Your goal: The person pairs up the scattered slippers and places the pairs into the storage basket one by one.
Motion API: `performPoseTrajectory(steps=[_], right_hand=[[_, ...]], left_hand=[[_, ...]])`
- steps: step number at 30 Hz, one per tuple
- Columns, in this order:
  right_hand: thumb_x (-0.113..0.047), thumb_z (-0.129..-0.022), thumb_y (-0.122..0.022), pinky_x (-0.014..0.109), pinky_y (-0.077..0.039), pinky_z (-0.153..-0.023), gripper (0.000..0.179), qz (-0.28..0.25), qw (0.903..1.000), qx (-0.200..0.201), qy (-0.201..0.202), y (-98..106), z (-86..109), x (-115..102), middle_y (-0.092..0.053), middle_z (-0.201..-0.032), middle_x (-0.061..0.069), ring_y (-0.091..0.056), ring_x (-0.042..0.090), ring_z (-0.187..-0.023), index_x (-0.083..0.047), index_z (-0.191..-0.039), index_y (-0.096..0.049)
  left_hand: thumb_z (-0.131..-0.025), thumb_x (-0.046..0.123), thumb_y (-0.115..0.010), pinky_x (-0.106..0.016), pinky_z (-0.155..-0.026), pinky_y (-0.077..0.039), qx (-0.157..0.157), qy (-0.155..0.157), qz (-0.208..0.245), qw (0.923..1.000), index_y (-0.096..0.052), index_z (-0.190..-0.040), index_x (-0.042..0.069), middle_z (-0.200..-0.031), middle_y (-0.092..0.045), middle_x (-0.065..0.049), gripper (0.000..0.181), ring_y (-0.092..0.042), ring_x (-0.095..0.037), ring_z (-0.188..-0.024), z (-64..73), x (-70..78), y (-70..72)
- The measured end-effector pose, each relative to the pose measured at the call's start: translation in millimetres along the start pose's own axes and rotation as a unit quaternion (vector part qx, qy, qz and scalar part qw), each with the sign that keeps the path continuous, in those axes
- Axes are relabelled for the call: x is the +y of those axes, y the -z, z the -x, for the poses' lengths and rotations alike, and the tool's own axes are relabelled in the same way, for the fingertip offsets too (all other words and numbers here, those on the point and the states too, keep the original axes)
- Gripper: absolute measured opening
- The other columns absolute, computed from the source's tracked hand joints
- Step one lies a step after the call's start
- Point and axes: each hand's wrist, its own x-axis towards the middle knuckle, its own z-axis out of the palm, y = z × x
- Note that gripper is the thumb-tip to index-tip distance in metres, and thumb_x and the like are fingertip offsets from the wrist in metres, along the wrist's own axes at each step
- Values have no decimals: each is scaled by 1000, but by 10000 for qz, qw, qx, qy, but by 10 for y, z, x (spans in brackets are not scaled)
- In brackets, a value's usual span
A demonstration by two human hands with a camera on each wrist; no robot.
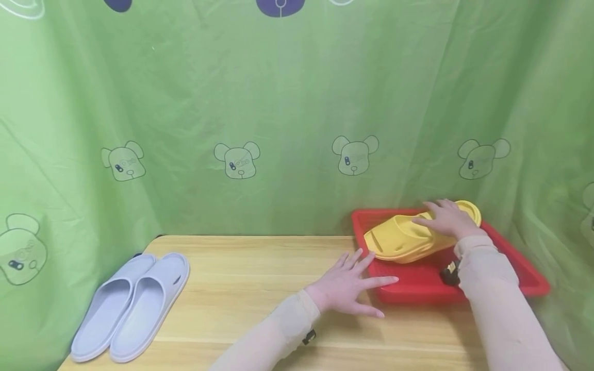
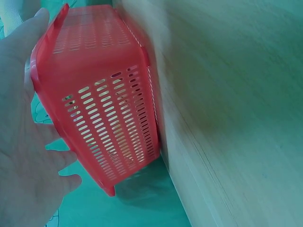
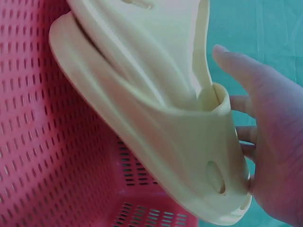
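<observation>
Two yellow slippers lie in the red basket, one partly tucked into the other, as the right wrist view shows with the yellow slippers. Over their far right part is my right hand, its fingers loosely extended. In the right wrist view the right hand has its thumb apart from the slippers and its fingertips right at their edge. My left hand, fingers spread, is at the basket's left front rim. The left wrist view has the left hand beside the slotted basket wall.
A pair of pale grey-blue slippers lies side by side at the left of the wooden table. A green curtain with printed bear heads hangs behind and along both sides. The basket stands at the table's right back.
</observation>
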Motion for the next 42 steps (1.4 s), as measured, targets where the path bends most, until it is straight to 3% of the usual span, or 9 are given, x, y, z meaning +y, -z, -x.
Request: performPoseTrajectory(steps=[23, 33, 42], right_hand=[[-65, -95, -40, 76, -21, -106, 89, -614, 9977, 182, -237, -267, 29, 233, -28, -145, 40, -20, 59, -133, 7, -147, -30], [-64, -95, -42, 78, -17, -105, 91, -1448, 9886, 56, -417, -370, 3, 228, -13, -149, 43, -11, 62, -136, 4, -151, -22], [-65, -95, -41, 79, -14, -105, 91, -1305, 9906, 16, -417, -364, -26, 212, -12, -150, 42, -9, 61, -136, 5, -151, -22]], left_hand=[[-83, 82, -38, -49, -124, -12, 48, -62, 154, 9999, 11, -144, 61, -165, 12, -2, 81, 0, -33, -153, 4, 26, -33], [-82, 83, -38, -51, -123, -17, 133, -71, 107, 9998, 12, -143, 62, -164, 15, -3, 81, 0, -34, -153, -4, 14, -72], [-82, 83, -38, -50, -123, -17, 190, -57, 115, 9997, 11, -143, 61, -165, 12, -3, 81, -1, -34, -153, -17, -2, -80]])
